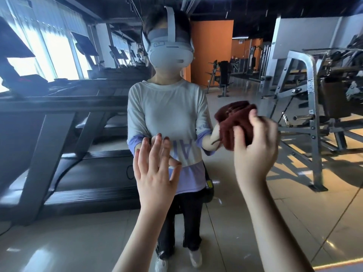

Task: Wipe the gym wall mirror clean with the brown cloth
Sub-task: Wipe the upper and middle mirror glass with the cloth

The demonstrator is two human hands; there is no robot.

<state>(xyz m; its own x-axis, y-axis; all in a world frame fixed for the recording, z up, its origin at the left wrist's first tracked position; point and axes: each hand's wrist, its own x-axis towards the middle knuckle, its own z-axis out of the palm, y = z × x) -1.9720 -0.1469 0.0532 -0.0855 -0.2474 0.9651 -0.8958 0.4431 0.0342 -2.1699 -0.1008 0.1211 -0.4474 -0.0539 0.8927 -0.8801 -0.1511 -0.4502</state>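
Facing the gym wall mirror [294, 203], filling the whole frame. Right of centre: brown cloth [233, 118] bunched into a wad, gripped by right hand [255, 152] with fingers and thumb curled round it; probably pressed on the glass, contact blurred. Centre, lower: left hand [155, 171] spread wide, fingers straight, holding nothing, fingertips meeting their reflection. Reflected at left, treadmills [68, 118]; at right, a steel weight machine [318, 91].

Nubby matt brown cloth [234, 122] against smooth, glossy glass mirror [255, 79].
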